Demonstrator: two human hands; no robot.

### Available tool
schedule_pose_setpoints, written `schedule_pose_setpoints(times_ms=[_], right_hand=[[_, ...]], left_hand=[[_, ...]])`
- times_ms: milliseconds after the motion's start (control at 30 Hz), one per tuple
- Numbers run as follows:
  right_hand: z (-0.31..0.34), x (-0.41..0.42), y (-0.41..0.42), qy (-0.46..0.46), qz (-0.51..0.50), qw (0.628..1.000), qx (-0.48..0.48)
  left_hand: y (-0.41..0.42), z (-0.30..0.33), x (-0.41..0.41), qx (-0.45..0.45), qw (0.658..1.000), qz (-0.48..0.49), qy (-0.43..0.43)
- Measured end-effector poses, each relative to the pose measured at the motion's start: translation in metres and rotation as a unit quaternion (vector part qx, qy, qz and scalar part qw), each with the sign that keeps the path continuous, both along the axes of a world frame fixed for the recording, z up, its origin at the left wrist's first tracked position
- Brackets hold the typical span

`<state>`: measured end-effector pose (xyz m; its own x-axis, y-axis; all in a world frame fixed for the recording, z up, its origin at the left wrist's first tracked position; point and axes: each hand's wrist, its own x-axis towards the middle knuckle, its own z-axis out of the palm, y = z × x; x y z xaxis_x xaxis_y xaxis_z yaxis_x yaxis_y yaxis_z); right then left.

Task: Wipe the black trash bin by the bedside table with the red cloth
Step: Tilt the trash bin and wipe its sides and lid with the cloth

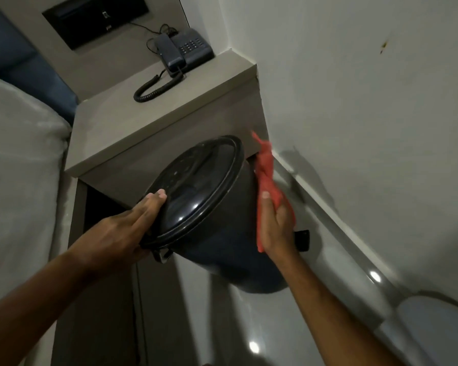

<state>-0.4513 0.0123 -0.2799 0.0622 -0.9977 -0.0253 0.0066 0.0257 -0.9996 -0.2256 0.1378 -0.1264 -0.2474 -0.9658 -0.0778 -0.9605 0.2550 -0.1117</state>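
The head view shows one black trash bin (217,233), tilted with its closed lid (196,186) toward the camera, in front of the one bedside desk (132,122), which carries one telephone (185,48). There are two hands: the left hand (122,231) grips the rim of the lid. The right hand (275,228) is closed on the one red cloth (267,167) and presses it against the right side of the bin.

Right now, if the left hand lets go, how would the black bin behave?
The black bin is tilted, so it would probably rock back or tip. Its round body may roll. The left hand alone steadies it, so it seems light.
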Motion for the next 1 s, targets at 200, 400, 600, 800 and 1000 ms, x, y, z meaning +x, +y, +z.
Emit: schedule_pose_setpoints(times_ms=[200, 400, 600, 800, 1000], right_hand=[[-0.012, 0.002, -0.010, -0.244, 0.076, 0.940, 0.226], [-0.010, 0.003, -0.024, -0.309, 0.127, 0.922, 0.197], [-0.055, 0.011, -0.013, -0.141, 0.132, 0.932, 0.308], [-0.008, 0.002, -0.053, -0.294, 0.153, 0.893, 0.306], [0.078, 0.028, -0.086, 0.210, 0.284, 0.919, -0.176]], left_hand=[[0.001, -0.013, 0.008, 0.028, 0.993, -0.103, -0.054], [-0.001, -0.024, 0.028, 0.016, 0.995, -0.073, -0.059], [-0.005, -0.025, 0.034, 0.039, 0.999, -0.031, -0.018], [-0.007, -0.027, 0.036, 0.052, 0.999, -0.011, 0.006], [-0.014, -0.023, 0.032, 0.069, 0.998, -0.014, -0.003]])
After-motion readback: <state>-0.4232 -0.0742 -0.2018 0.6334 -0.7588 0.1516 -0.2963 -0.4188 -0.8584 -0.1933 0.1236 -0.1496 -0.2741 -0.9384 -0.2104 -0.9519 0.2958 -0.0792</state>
